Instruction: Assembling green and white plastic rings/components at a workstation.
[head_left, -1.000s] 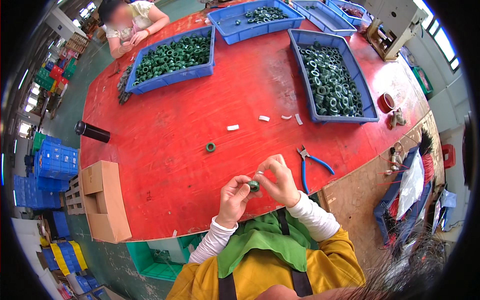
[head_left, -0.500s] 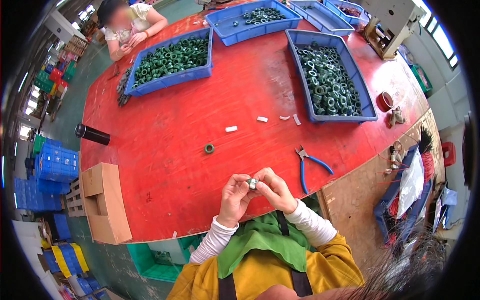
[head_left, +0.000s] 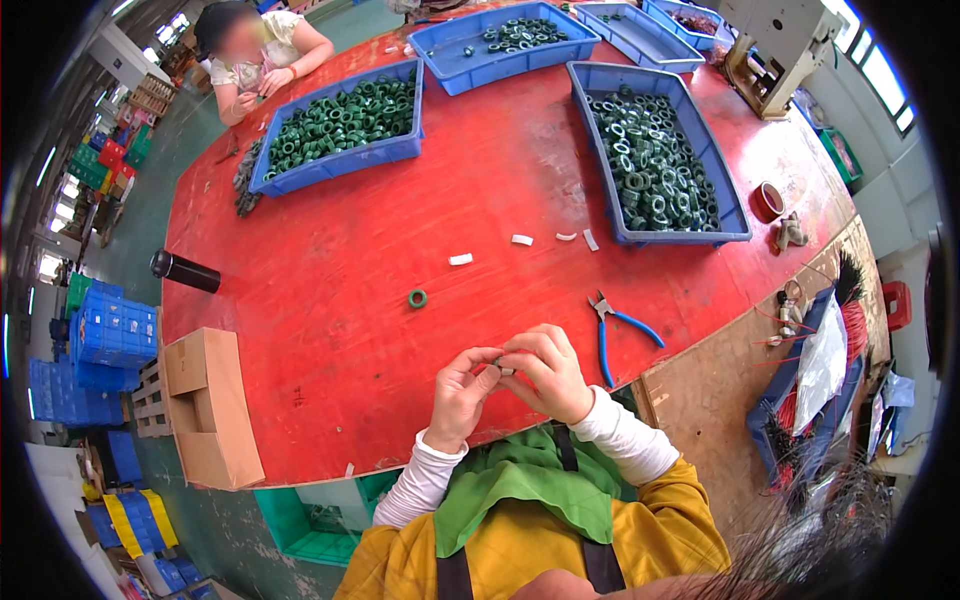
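Left hand (head_left: pixel 462 395): grip closed, thumb and bent fingers pinching a small dark piece (head_left: pixel 501 367) with a pale patch. Piece mostly hidden by fingers, exact shape can't be made out. It's held up at the fingertips, between the two hands, over the near edge of the worktop (head_left: pixel 370 235). Right hand (head_left: pixel 555 375): fingers curled over the same piece, tips right at it; can't tell if this grip is clamped or just touching.

Worktop is red, smooth, a bit glossy, scuffed and streaked. Loose green ring (head_left: pixel 418 305), round with an open centre, lies beyond the hands, slightly left. Further out, short white strips (head_left: pixel 460 259) scattered in a rough row, flat-looking, some slightly curved. Cutters (head_left: pixel 604 309) right of the hands: metal head, jaws slightly apart, smooth blue handles spread in a V.

Far side: blue tray (head_left: pixel 685 239) at right, rectangular, plastic-looking, raised walls, heaped with shiny green rings. Second tray (head_left: pixel 345 160) at left, similar, piled with green rings too. Black bottle (head_left: pixel 187 271), cylindrical, at the left edge. Below it, cardboard box (head_left: pixel 228 430), brown, matte, flaps out. Co-worker (head_left: pixel 285 50) sits at the far left corner.
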